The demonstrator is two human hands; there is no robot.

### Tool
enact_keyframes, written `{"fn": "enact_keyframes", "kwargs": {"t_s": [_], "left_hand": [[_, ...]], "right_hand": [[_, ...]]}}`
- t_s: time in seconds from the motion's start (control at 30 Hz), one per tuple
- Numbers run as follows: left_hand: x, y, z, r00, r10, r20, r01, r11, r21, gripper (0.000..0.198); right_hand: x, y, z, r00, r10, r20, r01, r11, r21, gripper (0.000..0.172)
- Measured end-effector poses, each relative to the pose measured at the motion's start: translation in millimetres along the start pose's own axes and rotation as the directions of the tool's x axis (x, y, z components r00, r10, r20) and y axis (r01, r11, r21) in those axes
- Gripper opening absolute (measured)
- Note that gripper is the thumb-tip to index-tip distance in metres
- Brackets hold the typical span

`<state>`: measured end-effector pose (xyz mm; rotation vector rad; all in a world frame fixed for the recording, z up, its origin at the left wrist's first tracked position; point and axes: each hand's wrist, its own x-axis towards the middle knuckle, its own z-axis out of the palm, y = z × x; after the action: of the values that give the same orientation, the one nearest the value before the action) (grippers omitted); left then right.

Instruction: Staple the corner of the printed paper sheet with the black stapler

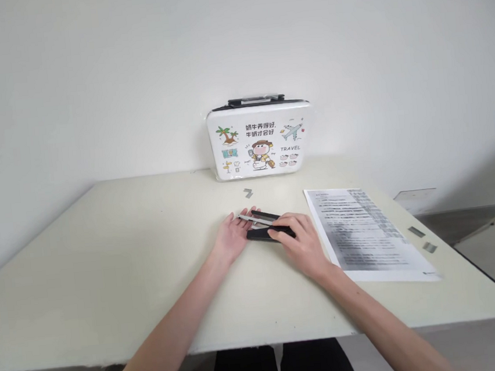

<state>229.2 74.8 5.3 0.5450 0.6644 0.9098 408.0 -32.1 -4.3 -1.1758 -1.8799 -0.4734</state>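
A black stapler (263,235) lies on its side over the middle of the table, its top arm swung apart so that the silvery metal rail shows. My right hand (303,241) grips it round the hinge end, fingers and thumb closed. My left hand (233,235) is at the stapler's front end, palm up with the fingers stretched out. Some of its fingertips pass behind the metal rail; whether they bear its weight I cannot tell. Just beyond the hands lie small grey staple strips (248,193).
A white carry case (245,159) with cartoon prints stands upright against the wall. To the right lies a printed paper sheet (361,233). Near the table's right edge are two more staple strips (417,231). The table's front edge (263,344) runs below my forearms.
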Motion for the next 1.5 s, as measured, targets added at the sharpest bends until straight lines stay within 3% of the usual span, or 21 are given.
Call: {"fn": "enact_keyframes", "kwargs": {"t_s": [0.13, 0.27, 0.4, 0.5, 0.6, 0.77, 0.9, 1.03, 1.1, 1.17, 1.33, 1.5], "left_hand": [[0.0, 2.7, 3.5, 0.997, -0.058, -0.053, 0.050, 0.988, -0.144, 0.026], [-0.9, 6.8, 5.4, 0.995, -0.047, -0.084, 0.030, 0.981, -0.192, 0.027], [-1.3, 13.0, 0.4, 0.986, 0.081, -0.148, -0.077, 0.997, 0.027, 0.021], [-4.9, 14.9, -4.6, 0.968, 0.193, -0.160, -0.170, 0.975, 0.146, 0.015], [-11.5, 12.7, -5.5, 0.957, 0.265, -0.120, -0.225, 0.936, 0.272, 0.031], [-17.0, 6.9, -0.3, 0.942, 0.334, -0.015, -0.275, 0.799, 0.535, 0.060], [-15.8, 4.6, -0.1, 0.942, 0.326, 0.073, -0.294, 0.704, 0.647, 0.064], [-15.6, 0.9, -2.4, 0.916, 0.343, 0.210, -0.367, 0.501, 0.784, 0.061], [-15.4, -2.4, -2.9, 0.904, 0.343, 0.257, -0.389, 0.406, 0.827, 0.054], [-14.5, -5.6, -3.7, 0.893, 0.387, 0.229, -0.378, 0.370, 0.849, 0.047], [-12.5, -7.9, -9.8, 0.836, 0.531, 0.140, -0.384, 0.384, 0.840, 0.050], [-14.5, -8.4, -12.5, 0.842, 0.509, 0.177, -0.409, 0.391, 0.825, 0.059]], "right_hand": [[1.0, -0.7, 2.4, 0.997, -0.055, -0.054, 0.054, 0.998, -0.024, 0.024], [2.8, 0.0, -1.5, 0.996, -0.011, -0.088, 0.012, 1.000, 0.017, 0.032], [2.3, 5.0, -4.0, 0.976, 0.173, -0.132, -0.157, 0.980, 0.122, 0.042], [1.3, 8.5, -2.1, 0.929, 0.328, -0.171, -0.289, 0.933, 0.215, 0.033], [1.3, 10.3, 0.0, 0.890, 0.424, -0.170, -0.365, 0.884, 0.293, 0.021], [3.6, 9.9, -0.7, 0.852, 0.511, -0.114, -0.440, 0.817, 0.373, 0.013], [5.4, 8.3, -2.7, 0.840, 0.536, -0.088, -0.462, 0.790, 0.404, 0.012], [7.1, 9.6, -2.8, 0.794, 0.603, -0.077, -0.522, 0.741, 0.422, 0.014], [7.7, 10.9, -1.4, 0.764, 0.641, -0.067, -0.559, 0.710, 0.428, 0.017], [8.0, 11.6, 0.4, 0.744, 0.667, -0.048, -0.584, 0.683, 0.438, 0.021], [7.0, 9.1, 3.1, 0.740, 0.672, 0.010, -0.602, 0.656, 0.455, 0.027], [4.7, 6.8, 5.2, 0.728, 0.684, 0.045, -0.622, 0.633, 0.460, 0.031]]}}
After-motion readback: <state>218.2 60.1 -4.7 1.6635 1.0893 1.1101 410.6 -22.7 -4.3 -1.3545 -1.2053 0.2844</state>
